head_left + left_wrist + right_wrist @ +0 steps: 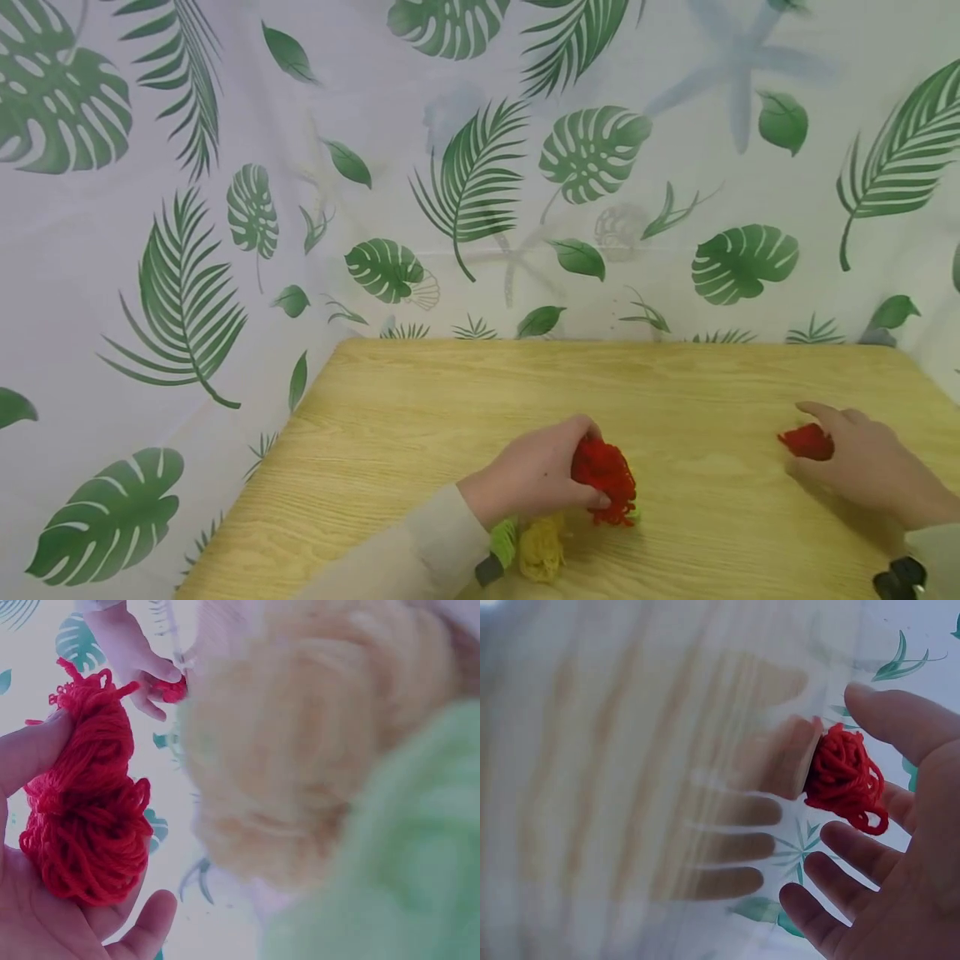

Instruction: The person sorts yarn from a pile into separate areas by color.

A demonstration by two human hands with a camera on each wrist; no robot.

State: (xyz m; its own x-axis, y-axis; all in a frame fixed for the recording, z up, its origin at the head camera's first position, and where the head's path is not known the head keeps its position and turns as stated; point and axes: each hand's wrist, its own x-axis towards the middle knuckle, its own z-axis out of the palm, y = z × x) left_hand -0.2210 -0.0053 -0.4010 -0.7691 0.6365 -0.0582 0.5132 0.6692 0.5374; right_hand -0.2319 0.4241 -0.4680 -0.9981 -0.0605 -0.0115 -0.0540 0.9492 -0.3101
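Observation:
My left hand (528,475) holds a bundle of red yarn (606,479) just over the table. The left wrist view shows the bundle (90,787) drawn in at its middle, with loops at both ends and the thumb pressed along one side. Farther right, a smaller clump of red yarn (807,442) lies between the thumb and fingers of my right hand (862,458). In the right wrist view the fingers (859,851) are spread and the thumb stands away from the clump (845,778); whether a finger touches it is hard to tell.
Beside the left cuff lie a yellow yarn bundle (542,550) and a green one (504,543); both look large and blurred close to the left wrist camera. A wood-grain table (450,392) meets a leaf-printed cloth (487,275) at the back and left.

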